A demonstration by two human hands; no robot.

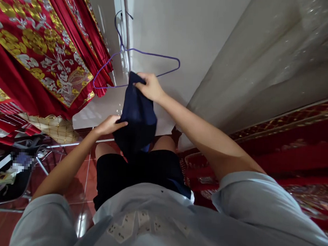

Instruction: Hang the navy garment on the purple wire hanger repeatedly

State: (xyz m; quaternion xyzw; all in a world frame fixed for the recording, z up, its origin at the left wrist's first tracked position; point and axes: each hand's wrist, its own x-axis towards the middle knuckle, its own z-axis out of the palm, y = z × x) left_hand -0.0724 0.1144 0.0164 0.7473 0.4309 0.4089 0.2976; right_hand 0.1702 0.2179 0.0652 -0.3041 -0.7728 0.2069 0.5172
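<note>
A piece of dark navy cloth (pixel 138 116), its kind not clear from its folded shape, hangs between my two hands in front of my lap. My right hand (pixel 151 87) pinches its top edge, close to the lower bar of a purple wire hanger (pixel 153 55). Lower down, my left hand (pixel 110 125) grips the cloth's left side with the thumb on top. The hanger is upright and tilted, its hook at the top. Cloth and fingers cover the middle of its lower bar, so I cannot tell whether the cloth is looped over it.
Red fabric with gold and silver embroidery (pixel 42 39) hangs at the left. Behind the hanger stands a pale panel (pixel 180 24). Translucent plastic sheeting (pixel 266 58) covers things at the right, above more red fabric (pixel 302 156). A dark chair (pixel 20 181) holding small items stands lower left.
</note>
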